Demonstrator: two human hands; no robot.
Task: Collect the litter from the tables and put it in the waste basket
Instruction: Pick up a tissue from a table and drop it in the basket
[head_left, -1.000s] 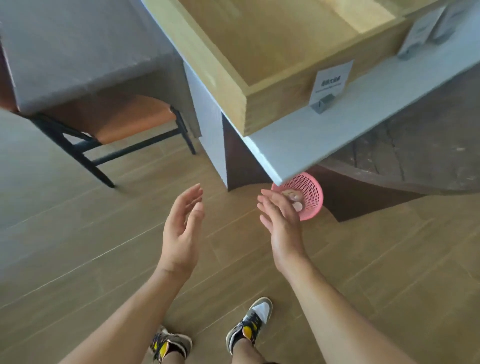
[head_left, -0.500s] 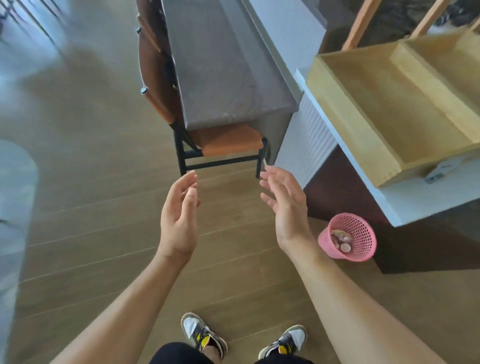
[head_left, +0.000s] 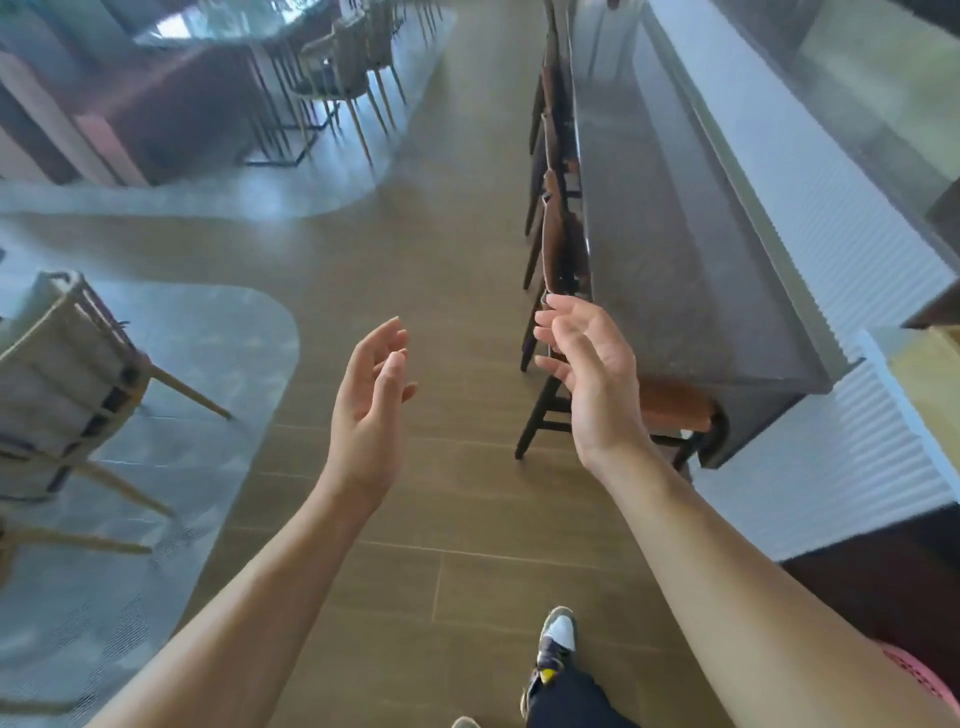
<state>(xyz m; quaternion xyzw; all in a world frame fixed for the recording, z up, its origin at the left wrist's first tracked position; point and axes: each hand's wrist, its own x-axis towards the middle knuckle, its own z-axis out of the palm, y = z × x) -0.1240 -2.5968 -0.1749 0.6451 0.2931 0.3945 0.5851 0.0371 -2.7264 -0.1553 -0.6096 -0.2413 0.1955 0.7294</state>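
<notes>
Two hands hover loose-fingered: left hand (head_left: 371, 410), right hand (head_left: 592, 384); one waste basket (head_left: 930, 686).

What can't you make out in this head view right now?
Head view:
Waste basket: only a pink sliver at the lower right corner, behind the right forearm; contents hidden.
Long dark table: far end blurred, any litter unclear.
Glass table: blurred, cut off by top edge.

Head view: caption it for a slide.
Left hand and right hand open, empty, beside a long dark grey table.
</notes>
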